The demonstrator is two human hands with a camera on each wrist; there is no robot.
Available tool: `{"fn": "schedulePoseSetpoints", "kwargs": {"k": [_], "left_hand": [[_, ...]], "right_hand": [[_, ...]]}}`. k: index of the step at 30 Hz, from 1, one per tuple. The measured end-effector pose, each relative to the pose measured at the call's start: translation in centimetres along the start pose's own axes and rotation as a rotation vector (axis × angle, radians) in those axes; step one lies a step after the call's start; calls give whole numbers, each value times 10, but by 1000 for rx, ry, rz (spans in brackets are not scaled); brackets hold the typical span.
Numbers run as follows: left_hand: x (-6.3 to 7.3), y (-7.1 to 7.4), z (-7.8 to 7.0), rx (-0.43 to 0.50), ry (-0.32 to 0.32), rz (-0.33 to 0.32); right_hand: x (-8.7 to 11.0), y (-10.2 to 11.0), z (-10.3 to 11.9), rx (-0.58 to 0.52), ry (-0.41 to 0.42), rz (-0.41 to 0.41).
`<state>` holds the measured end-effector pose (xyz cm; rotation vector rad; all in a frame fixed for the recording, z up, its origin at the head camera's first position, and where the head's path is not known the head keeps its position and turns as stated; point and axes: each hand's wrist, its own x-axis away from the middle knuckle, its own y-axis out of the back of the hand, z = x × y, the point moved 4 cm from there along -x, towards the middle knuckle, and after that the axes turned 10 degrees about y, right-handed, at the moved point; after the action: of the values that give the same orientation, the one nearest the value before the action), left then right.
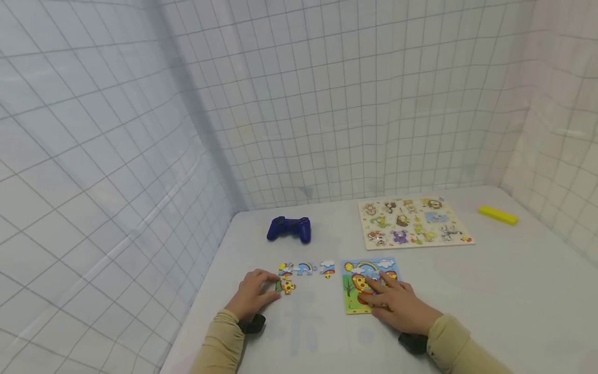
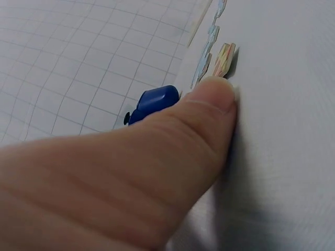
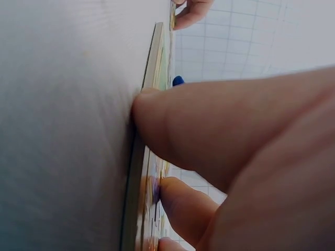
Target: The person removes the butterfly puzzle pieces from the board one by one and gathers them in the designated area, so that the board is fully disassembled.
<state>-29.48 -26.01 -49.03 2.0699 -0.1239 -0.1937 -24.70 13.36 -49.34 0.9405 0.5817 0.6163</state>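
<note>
My left hand [image 1: 253, 294] pinches a jigsaw piece [image 1: 285, 286] with yellow and green printing between thumb and forefinger, on the white table. In the left wrist view the thumb hides most of the grip, and the piece [image 2: 225, 58] shows past its tip. Just behind lie three more jigsaw pieces in a row: a sun piece [image 1: 285, 268], a rainbow piece [image 1: 305, 268] and a cloud piece [image 1: 327, 268]. My right hand [image 1: 397, 305] rests with spread fingers on a colourful puzzle board [image 1: 350, 304]. In the right wrist view its thumb touches the board's edge [image 3: 152, 65].
A dark blue game controller [image 1: 289, 228] lies behind the loose pieces. Farther back on the right is a larger animal puzzle board [image 1: 413, 222], with a yellow bar [image 1: 498, 215] beyond it. Grid-patterned white sheeting [image 1: 327, 104] encloses the table's back and sides.
</note>
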Motion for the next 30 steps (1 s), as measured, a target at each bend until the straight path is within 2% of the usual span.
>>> {"fn": "schedulePoseSetpoints", "kwargs": {"k": [8, 9, 11, 12, 13, 15, 17, 18, 20, 23, 26, 28, 30], "left_hand": [[-1, -3, 1, 32, 23, 4], [-1, -3, 2, 33, 28, -9], [-1, -1, -1, 23, 20, -77], [-1, 1, -5, 23, -14, -127], [-2, 3, -12, 32, -52, -178], [-3, 4, -35, 63, -123, -263], [-6, -1, -69, 90, -210, -276], [-7, -6, -88, 107, -246, -252], [-12, -20, -125, 135, -280, -173], [-22, -45, -165, 137, -311, -54], [-34, -69, -188, 129, -276, 34], [-40, -83, -194, 100, -237, 69], [-42, -95, -195, 53, -206, 72]], "right_hand": [[2, -1, -2, -5, -10, 11], [2, -1, -2, -6, -11, 12], [1, -2, -1, -6, -8, 12], [0, -2, -1, -2, -4, 8], [-1, -2, -1, 5, 2, 3], [-2, -2, -2, 13, 14, -15], [-3, 0, -4, 12, 21, -37], [-3, 1, -5, 3, 16, -46], [-1, 4, -8, -32, -8, -66], [0, 7, -11, -87, -37, -88], [-2, 7, -10, -104, -36, -99], [-3, 6, -10, -100, -20, -104], [-3, 5, -9, -99, -10, -111]]}}
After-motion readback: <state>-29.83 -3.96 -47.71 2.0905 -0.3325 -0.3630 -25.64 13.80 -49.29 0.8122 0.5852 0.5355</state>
